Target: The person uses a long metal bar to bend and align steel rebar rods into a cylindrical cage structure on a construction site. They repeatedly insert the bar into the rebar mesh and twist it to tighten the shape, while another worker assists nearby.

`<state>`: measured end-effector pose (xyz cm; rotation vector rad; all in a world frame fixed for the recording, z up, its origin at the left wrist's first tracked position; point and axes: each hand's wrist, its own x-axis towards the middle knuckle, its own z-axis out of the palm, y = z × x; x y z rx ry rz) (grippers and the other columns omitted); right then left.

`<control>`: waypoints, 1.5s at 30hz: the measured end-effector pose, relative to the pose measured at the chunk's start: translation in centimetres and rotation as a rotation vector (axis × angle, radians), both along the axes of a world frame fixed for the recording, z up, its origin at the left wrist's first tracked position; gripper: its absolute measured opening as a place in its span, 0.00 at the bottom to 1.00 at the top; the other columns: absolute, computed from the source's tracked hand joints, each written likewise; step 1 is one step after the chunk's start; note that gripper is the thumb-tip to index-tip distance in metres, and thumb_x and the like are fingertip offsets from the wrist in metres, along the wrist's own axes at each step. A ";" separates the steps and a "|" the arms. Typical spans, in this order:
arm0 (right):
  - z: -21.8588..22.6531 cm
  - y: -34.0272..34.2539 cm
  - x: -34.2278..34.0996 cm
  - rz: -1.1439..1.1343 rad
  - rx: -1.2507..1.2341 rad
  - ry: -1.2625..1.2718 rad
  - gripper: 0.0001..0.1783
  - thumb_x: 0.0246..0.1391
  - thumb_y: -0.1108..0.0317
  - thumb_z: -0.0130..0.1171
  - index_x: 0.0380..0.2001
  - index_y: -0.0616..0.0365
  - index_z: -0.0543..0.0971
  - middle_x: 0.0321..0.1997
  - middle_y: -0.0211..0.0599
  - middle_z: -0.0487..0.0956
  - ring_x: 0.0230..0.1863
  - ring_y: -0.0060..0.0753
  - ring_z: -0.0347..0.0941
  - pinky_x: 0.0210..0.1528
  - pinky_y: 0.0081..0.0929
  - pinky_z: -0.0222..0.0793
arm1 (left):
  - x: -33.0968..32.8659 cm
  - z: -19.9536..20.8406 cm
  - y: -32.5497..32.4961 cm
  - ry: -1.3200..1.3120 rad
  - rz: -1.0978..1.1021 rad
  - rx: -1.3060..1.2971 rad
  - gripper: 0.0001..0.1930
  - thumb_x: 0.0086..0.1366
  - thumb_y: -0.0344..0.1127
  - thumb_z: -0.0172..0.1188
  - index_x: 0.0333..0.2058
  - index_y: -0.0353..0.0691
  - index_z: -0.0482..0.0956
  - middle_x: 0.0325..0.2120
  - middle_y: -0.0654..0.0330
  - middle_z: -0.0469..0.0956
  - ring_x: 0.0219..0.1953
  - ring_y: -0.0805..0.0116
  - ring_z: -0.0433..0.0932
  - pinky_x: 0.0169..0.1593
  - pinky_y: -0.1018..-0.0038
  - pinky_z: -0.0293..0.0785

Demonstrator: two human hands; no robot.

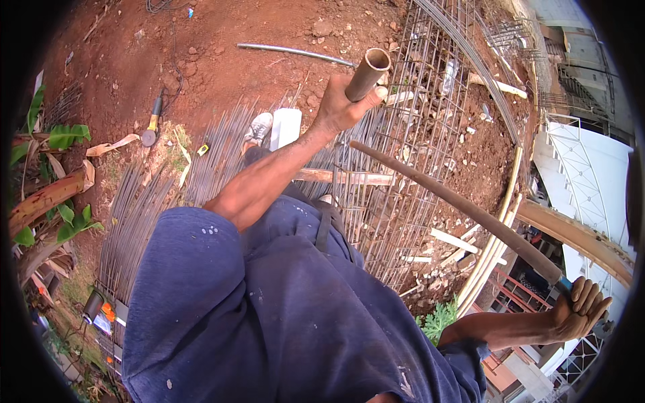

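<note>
My left hand is closed round a hollow metal pipe, its open end pointing up past my thumb. How far the pipe reaches below my fist is hidden. Out at the far right, my right hand grips the end of a long, brown, round bar, where a bit of blue shows by the fingers. The bar slants up and leftward, its narrower end close below my left hand. Beneath both hands are tied steel rebar cages.
Loose rebar rods lie around my shoe, beside a white block. An angle grinder with a cord rests on red soil. Wooden poles and a metal rod lie farther off; plants stand left.
</note>
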<state>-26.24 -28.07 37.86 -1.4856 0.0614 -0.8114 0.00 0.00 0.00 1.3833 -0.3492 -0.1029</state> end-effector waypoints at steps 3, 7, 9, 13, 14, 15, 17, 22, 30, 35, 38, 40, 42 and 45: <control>2.3 1.2 0.3 0.038 -0.076 0.017 0.28 0.68 0.67 0.45 0.11 0.45 0.55 0.11 0.25 0.52 0.14 0.20 0.46 0.20 0.21 0.47 | 0.4 1.8 1.0 -0.082 0.030 0.037 0.22 0.60 0.51 0.66 0.17 0.40 0.76 0.10 0.67 0.71 0.15 0.76 0.69 0.21 0.71 0.62; 3.5 4.1 0.1 0.020 -0.120 0.029 0.27 0.69 0.67 0.44 0.12 0.46 0.56 0.11 0.24 0.53 0.13 0.18 0.45 0.19 0.20 0.47 | 3.2 4.3 2.8 -0.046 0.036 -0.032 0.20 0.62 0.51 0.65 0.21 0.39 0.79 0.12 0.67 0.72 0.16 0.77 0.71 0.21 0.72 0.64; 3.2 6.0 0.0 -0.004 -0.118 0.049 0.27 0.70 0.65 0.43 0.13 0.47 0.57 0.11 0.24 0.53 0.13 0.18 0.45 0.19 0.20 0.49 | 4.9 5.7 3.3 -0.012 0.010 -0.060 0.20 0.62 0.51 0.65 0.22 0.39 0.80 0.12 0.67 0.73 0.16 0.77 0.71 0.22 0.72 0.65; 1.5 8.9 0.2 -0.505 -0.228 0.043 0.27 0.71 0.63 0.41 0.13 0.47 0.57 0.11 0.24 0.53 0.13 0.19 0.45 0.19 0.20 0.50 | 7.8 9.6 2.7 0.020 -0.009 -0.111 0.23 0.61 0.54 0.65 0.20 0.38 0.78 0.11 0.69 0.70 0.16 0.79 0.69 0.21 0.74 0.63; 1.4 9.4 0.2 -0.491 -0.214 0.074 0.27 0.72 0.62 0.40 0.13 0.47 0.57 0.12 0.24 0.53 0.14 0.19 0.46 0.19 0.20 0.50 | 8.4 10.6 2.3 0.034 -0.023 -0.094 0.24 0.62 0.53 0.66 0.18 0.40 0.76 0.11 0.71 0.67 0.16 0.80 0.66 0.21 0.75 0.61; 1.1 9.7 0.2 -0.529 -0.219 0.068 0.27 0.72 0.62 0.40 0.13 0.47 0.57 0.12 0.24 0.52 0.14 0.19 0.46 0.19 0.20 0.50 | 8.6 11.5 1.5 0.029 -0.012 -0.149 0.24 0.62 0.53 0.66 0.17 0.41 0.74 0.11 0.72 0.66 0.16 0.81 0.66 0.21 0.75 0.60; -0.2 9.5 0.2 -0.609 -0.258 0.065 0.27 0.72 0.63 0.39 0.13 0.48 0.56 0.12 0.24 0.52 0.14 0.19 0.47 0.19 0.19 0.50 | 8.3 13.0 -0.8 0.042 0.016 -0.239 0.24 0.63 0.52 0.65 0.16 0.42 0.72 0.11 0.73 0.64 0.16 0.82 0.65 0.20 0.76 0.60; -3.1 5.7 -0.2 -0.481 -0.190 0.030 0.26 0.72 0.62 0.40 0.15 0.49 0.59 0.12 0.23 0.52 0.13 0.17 0.49 0.19 0.18 0.51 | 5.3 14.4 -5.7 0.021 0.062 -0.208 0.25 0.64 0.51 0.64 0.15 0.43 0.68 0.11 0.73 0.64 0.16 0.82 0.64 0.20 0.76 0.59; -6.6 -1.1 -3.7 -0.211 0.029 -0.041 0.25 0.73 0.61 0.38 0.16 0.50 0.61 0.14 0.25 0.53 0.13 0.17 0.50 0.19 0.19 0.54 | -1.9 13.8 -12.7 0.061 0.306 -0.113 0.24 0.66 0.51 0.62 0.19 0.38 0.74 0.12 0.70 0.69 0.18 0.80 0.69 0.22 0.75 0.63; -7.0 -3.8 -5.0 -0.126 0.078 -0.081 0.25 0.73 0.61 0.37 0.16 0.50 0.61 0.14 0.24 0.53 0.14 0.17 0.50 0.18 0.19 0.54 | -3.9 12.4 -15.7 -0.018 0.416 -0.031 0.23 0.66 0.49 0.63 0.19 0.38 0.72 0.13 0.70 0.68 0.19 0.80 0.67 0.23 0.73 0.63; -7.4 -4.6 -5.2 -0.115 0.079 -0.113 0.25 0.73 0.61 0.37 0.16 0.50 0.61 0.14 0.24 0.54 0.14 0.17 0.50 0.18 0.18 0.54 | -4.7 10.7 -17.1 -0.079 0.465 0.013 0.22 0.66 0.47 0.63 0.20 0.37 0.74 0.14 0.70 0.69 0.19 0.79 0.67 0.24 0.73 0.62; -7.6 -5.0 -5.2 -0.119 0.083 -0.129 0.25 0.73 0.61 0.37 0.16 0.49 0.60 0.14 0.24 0.54 0.13 0.17 0.50 0.18 0.18 0.54 | -5.1 9.3 -17.7 -0.005 0.445 0.038 0.20 0.67 0.44 0.62 0.20 0.37 0.72 0.15 0.70 0.69 0.21 0.79 0.67 0.26 0.73 0.63; -7.8 -5.2 -5.2 -0.129 0.089 -0.147 0.25 0.73 0.61 0.38 0.16 0.49 0.60 0.14 0.24 0.54 0.13 0.17 0.50 0.18 0.17 0.54 | -5.6 7.6 -18.2 0.029 0.448 0.085 0.19 0.67 0.43 0.62 0.21 0.37 0.72 0.16 0.69 0.69 0.22 0.78 0.67 0.27 0.73 0.64; -7.8 -5.3 -5.2 -0.164 0.083 -0.106 0.25 0.73 0.61 0.39 0.16 0.49 0.60 0.14 0.24 0.54 0.13 0.16 0.50 0.17 0.17 0.53 | -5.9 4.9 -18.7 0.061 0.461 0.144 0.17 0.67 0.43 0.62 0.24 0.37 0.73 0.17 0.69 0.70 0.22 0.78 0.67 0.28 0.73 0.64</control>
